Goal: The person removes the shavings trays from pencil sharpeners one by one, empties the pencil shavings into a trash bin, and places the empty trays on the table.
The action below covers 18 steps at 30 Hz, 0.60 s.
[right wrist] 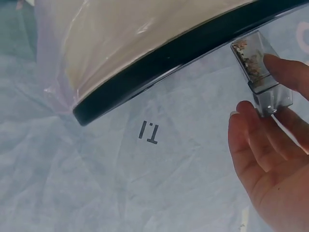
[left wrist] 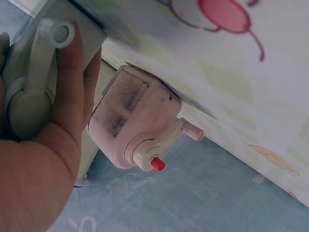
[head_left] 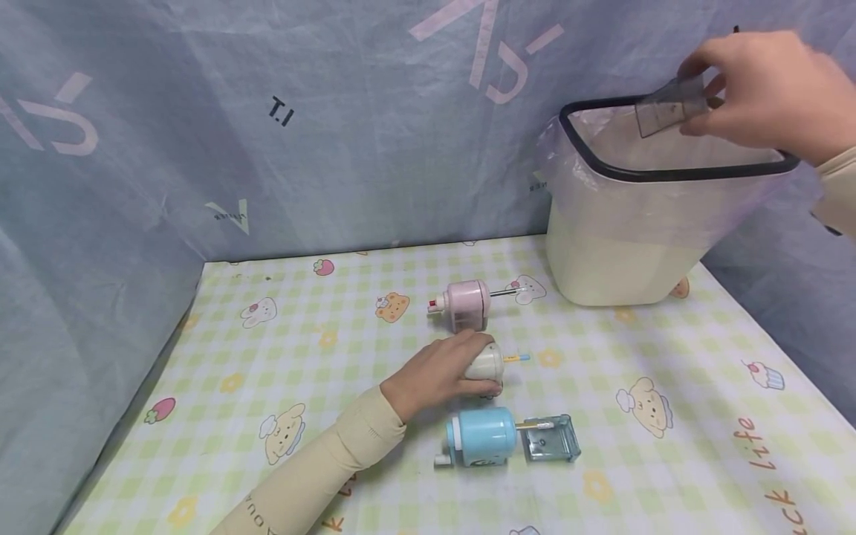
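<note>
My left hand (head_left: 438, 375) grips a white crank pencil sharpener (head_left: 487, 362) on the table, with a yellow pencil sticking out of it. In the left wrist view the white crank arm (left wrist: 39, 65) shows beside the fingers. My right hand (head_left: 776, 93) pinches a clear shavings drawer (head_left: 662, 111), tilted over the mouth of a lined bin (head_left: 608, 256). Pencil shavings (right wrist: 250, 60) lie inside the drawer in the right wrist view. Behind the left hand stands a pink sharpener (head_left: 467, 301); nearer the front is a blue sharpener (head_left: 484, 436), also with a pencil in it.
A translucent blue drawer (head_left: 551, 438) lies beside the blue sharpener, under its pencil. The bin has a black rim (head_left: 642, 176) and stands at the table's back right. A checked cloth (head_left: 374, 475) covers the table, and a grey-blue curtain (head_left: 321, 171) hangs behind.
</note>
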Each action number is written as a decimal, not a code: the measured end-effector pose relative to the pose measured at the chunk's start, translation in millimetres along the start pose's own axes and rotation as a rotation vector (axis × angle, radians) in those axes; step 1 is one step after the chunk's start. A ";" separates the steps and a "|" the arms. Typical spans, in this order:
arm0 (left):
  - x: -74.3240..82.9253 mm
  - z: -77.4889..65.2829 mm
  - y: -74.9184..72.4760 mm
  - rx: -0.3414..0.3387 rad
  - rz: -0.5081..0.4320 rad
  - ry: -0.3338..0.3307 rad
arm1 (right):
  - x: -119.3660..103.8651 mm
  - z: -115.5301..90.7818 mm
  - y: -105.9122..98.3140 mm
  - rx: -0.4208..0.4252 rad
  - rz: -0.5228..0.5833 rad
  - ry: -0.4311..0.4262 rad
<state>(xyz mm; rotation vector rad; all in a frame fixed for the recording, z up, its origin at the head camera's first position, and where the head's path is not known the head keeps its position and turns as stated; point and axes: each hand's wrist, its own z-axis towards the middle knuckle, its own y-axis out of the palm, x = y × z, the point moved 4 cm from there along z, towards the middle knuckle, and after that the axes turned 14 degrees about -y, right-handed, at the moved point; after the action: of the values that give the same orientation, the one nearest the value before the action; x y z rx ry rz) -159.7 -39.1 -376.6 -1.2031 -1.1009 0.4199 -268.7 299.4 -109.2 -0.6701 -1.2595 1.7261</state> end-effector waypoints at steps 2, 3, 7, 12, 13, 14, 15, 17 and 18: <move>-0.1 0.3 0.3 0.000 0.001 0.004 | 0.3 0.5 0.3 -0.015 -0.021 -0.019; 0.1 0.1 0.2 0.001 0.003 0.005 | 0.2 0.8 0.1 -0.023 -0.032 -0.030; 0.0 0.0 0.0 0.002 0.001 0.010 | -0.6 1.7 -0.4 -0.065 -0.085 -0.075; 0.7 -0.8 -0.2 0.004 -0.002 0.005 | -3.6 0.1 2.7 -0.088 -0.155 -0.140; 0.8 -0.8 -0.1 0.006 -0.002 0.004 | -4.1 -0.3 3.5 -0.087 -0.165 -0.151; 1.0 -0.7 0.1 0.006 -0.001 0.005 | -4.5 -1.0 4.2 -0.086 -0.175 -0.162; 1.3 -0.5 0.2 0.008 0.002 0.006 | -4.6 -1.5 4.7 -0.086 -0.185 -0.171; 1.7 -0.2 0.7 0.010 0.007 0.009 | -4.7 -2.4 5.2 -0.088 -0.197 -0.184; 2.0 0.1 0.8 0.011 0.009 0.011 | -4.7 -2.8 5.4 -0.091 -0.203 -0.190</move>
<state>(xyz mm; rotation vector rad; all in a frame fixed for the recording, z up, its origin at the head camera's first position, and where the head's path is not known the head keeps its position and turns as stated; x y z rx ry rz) -158.6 -37.3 -376.4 -1.1997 -1.0836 0.4252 -266.0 296.0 -115.6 -0.4207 -1.4913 1.5995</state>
